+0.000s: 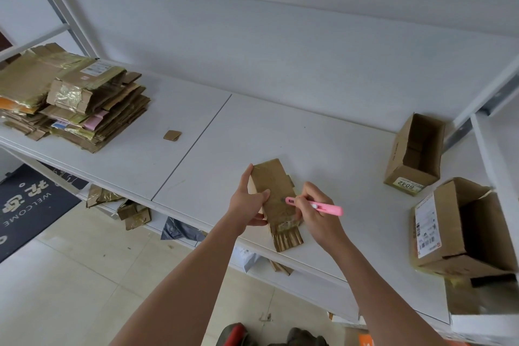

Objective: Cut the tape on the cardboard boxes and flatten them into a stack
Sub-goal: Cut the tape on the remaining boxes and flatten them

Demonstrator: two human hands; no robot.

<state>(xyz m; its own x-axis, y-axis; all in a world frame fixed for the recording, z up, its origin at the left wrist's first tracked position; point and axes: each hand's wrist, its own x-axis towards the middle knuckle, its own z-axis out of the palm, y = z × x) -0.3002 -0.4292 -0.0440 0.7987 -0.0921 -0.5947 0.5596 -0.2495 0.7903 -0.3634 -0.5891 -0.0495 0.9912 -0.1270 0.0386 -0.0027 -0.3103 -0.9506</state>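
A small brown cardboard box point(273, 185), partly wrapped in shiny tape, stands near the front edge of the white shelf point(323, 154). My left hand point(248, 202) grips its left side, thumb across the front face. My right hand point(316, 209) holds a pink box cutter point(323, 205) like a pen, its tip on the box's front face. A stack of flattened cardboard boxes point(75, 98) lies at the far left of the shelf.
Two open cardboard boxes sit at the right: one labelled 6042 point(412, 153) and a larger one with a shipping label point(460, 230). A small cardboard scrap point(172, 135) lies mid-shelf. Cardboard and tape scraps point(132, 212) lie on the lower shelf. A dark welcome mat point(25, 202) covers the floor at left.
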